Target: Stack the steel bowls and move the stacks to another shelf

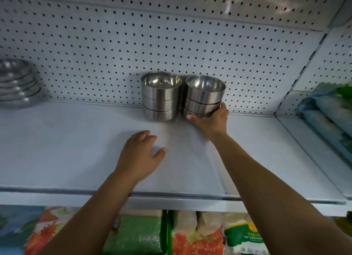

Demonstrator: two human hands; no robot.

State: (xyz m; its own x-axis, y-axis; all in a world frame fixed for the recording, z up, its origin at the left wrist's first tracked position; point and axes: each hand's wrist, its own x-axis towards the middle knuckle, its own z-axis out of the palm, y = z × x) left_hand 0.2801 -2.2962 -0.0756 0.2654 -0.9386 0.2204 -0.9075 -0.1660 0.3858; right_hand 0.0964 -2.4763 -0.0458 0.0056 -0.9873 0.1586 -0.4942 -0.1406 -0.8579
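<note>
On the pale pegboard-backed shelf (66, 149), clasped the right stack of shiny round steel bowls (204, 96) low with the right hand (211, 121), likely for steadiness, and held the left hand (141, 155) open, empty.

Back wall: white pegboard (95, 54) with rows of small dark holes.
Shelf (57, 149): pale grey, flat, with a raised front edge.
Left: grey plates (17, 83) piled against the pegboard.
Right: bags (327, 111) in the next section.
Below: coloured sacks (133, 233).
Light: dim, bluish.
</note>
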